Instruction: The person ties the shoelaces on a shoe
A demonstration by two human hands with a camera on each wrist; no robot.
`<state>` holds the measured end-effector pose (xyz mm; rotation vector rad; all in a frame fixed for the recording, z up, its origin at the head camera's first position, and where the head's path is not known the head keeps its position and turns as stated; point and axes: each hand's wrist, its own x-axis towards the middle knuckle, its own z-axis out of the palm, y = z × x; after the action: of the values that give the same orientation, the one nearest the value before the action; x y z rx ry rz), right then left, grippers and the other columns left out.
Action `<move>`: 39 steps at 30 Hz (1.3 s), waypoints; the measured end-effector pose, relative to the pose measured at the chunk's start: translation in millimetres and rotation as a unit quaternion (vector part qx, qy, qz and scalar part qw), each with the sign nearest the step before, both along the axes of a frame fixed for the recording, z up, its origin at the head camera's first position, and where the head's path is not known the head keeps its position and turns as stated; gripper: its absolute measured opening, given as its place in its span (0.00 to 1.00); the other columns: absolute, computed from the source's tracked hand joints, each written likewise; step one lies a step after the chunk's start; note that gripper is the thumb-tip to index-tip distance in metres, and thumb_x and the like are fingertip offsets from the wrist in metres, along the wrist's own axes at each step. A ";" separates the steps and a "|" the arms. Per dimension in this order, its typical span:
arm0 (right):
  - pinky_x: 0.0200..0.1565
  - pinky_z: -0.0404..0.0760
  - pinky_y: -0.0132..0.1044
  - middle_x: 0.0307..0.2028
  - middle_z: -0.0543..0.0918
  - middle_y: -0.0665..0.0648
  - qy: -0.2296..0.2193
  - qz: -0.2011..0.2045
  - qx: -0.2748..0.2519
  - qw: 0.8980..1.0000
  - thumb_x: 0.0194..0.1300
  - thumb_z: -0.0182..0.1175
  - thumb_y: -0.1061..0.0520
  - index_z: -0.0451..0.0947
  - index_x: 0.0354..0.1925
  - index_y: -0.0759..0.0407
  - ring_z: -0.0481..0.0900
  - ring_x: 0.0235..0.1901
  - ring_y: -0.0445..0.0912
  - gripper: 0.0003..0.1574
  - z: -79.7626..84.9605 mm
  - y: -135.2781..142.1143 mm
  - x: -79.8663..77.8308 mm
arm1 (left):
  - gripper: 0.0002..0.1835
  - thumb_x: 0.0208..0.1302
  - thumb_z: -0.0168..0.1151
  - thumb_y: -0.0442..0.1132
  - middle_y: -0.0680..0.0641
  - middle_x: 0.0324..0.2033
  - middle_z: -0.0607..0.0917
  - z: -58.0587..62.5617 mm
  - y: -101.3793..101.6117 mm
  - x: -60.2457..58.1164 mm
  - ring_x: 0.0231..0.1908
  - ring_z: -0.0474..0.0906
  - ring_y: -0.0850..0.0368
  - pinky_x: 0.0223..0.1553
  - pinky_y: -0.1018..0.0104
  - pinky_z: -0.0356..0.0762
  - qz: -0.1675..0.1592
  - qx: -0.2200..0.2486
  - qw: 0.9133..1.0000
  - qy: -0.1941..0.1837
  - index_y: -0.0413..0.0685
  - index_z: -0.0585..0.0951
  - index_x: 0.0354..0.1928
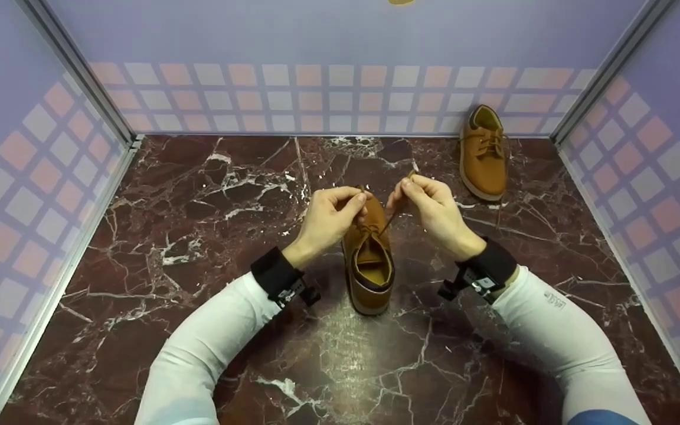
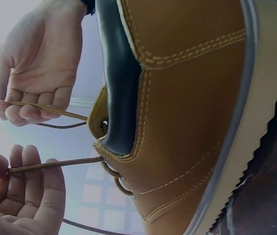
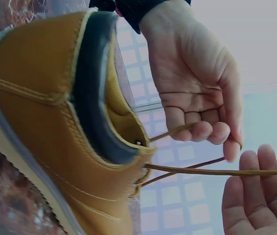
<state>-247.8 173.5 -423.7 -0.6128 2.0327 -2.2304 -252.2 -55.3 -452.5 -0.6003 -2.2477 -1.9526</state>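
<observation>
A tan lace-up shoe [image 1: 369, 254] stands upright on the table, its heel towards me and its dark collar [image 3: 97, 88] showing in the right wrist view. My left hand [image 1: 331, 218], left of the toe end, pinches one brown lace [image 2: 55, 164] between thumb and fingers. On the other side, my right hand [image 1: 434, 206] holds another lace [image 3: 212, 171] raised and pulled out from the eyelets. Both laces run taut from the shoe opening in the wrist views. The tongue [image 2: 98, 115] shows between them.
A matching tan shoe [image 1: 484, 156], its laces threaded, stands at the back right near the wall. Dark red marbled table [image 1: 198, 330] lies under everything. Tiled panels [image 1: 340, 97] enclose the back and both sides.
</observation>
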 end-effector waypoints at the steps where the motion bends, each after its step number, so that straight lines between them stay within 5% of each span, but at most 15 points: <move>1: 0.48 0.92 0.38 0.34 0.91 0.51 0.008 0.000 0.006 1.000 0.90 0.46 0.62 0.82 0.38 0.59 0.89 0.36 0.44 0.23 1.9 -0.2 -1.0 | 0.10 0.81 0.64 0.31 0.34 0.33 0.92 0.7 0.2 -1.0 0.27 0.85 0.63 0.31 0.73 0.83 -0.002 -0.008 1.000 0.001 0.32 0.92 0.51; 10: 0.47 0.92 0.36 0.32 0.90 0.48 0.070 0.006 0.066 0.995 0.88 0.49 0.63 0.84 0.37 0.63 0.89 0.35 0.41 0.22 26.1 -9.7 -11.2 | 0.11 0.79 0.66 0.35 0.33 0.38 0.95 9.3 4.8 -11.1 0.29 0.81 0.69 0.35 0.76 0.78 -0.025 -0.099 0.995 0.020 0.38 0.95 0.48; 15: 0.45 0.91 0.35 0.33 0.90 0.48 0.102 0.009 0.104 0.989 0.87 0.51 0.63 0.85 0.37 0.66 0.89 0.34 0.41 0.21 37.6 -17.6 -19.0 | 0.11 0.76 0.65 0.36 0.40 0.31 0.94 15.2 8.6 -14.0 0.27 0.77 0.68 0.32 0.74 0.72 -0.059 -0.120 0.991 0.011 0.40 0.95 0.44; 20: 0.39 0.86 0.33 0.33 0.91 0.49 0.110 0.033 0.125 0.986 0.87 0.52 0.63 0.85 0.37 0.67 0.85 0.32 0.41 0.20 43.6 -24.6 -25.6 | 0.13 0.72 0.62 0.33 0.44 0.21 0.85 16.0 11.1 -16.7 0.22 0.72 0.68 0.26 0.74 0.66 -0.096 -0.091 0.991 -0.004 0.33 0.90 0.31; 26: 0.38 0.81 0.32 0.33 0.90 0.51 0.127 0.042 0.173 0.976 0.86 0.55 0.61 0.87 0.38 0.69 0.80 0.30 0.40 0.20 44.4 -37.0 -37.4 | 0.21 0.75 0.63 0.35 0.62 0.13 0.72 15.9 11.6 -16.5 0.16 0.63 0.69 0.21 0.74 0.58 -0.117 -0.083 0.990 0.003 0.39 0.79 0.18; 34: 0.51 0.85 0.29 0.54 0.95 0.67 0.074 0.063 0.276 0.956 0.89 0.53 0.52 0.92 0.55 0.66 0.89 0.44 0.36 0.25 29.0 -34.9 -54.5 | 0.19 0.81 0.64 0.35 0.49 0.18 0.83 7.1 10.6 -17.9 0.21 0.75 0.64 0.26 0.75 0.73 -0.098 -0.053 0.993 -0.035 0.39 0.87 0.26; 39: 0.52 0.89 0.31 0.53 0.94 0.71 0.028 0.095 0.288 0.952 0.88 0.44 0.57 0.89 0.60 0.71 0.89 0.42 0.36 0.29 11.3 -17.0 -63.4 | 0.16 0.84 0.61 0.33 0.56 0.23 0.88 2.8 7.2 -18.3 0.23 0.79 0.61 0.29 0.73 0.80 -0.107 0.020 0.991 -0.083 0.25 0.88 0.39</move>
<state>-311.2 156.5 -412.4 -0.7629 2.3708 -1.4204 -270.5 -48.1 -449.7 -0.7268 -2.3178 -2.2194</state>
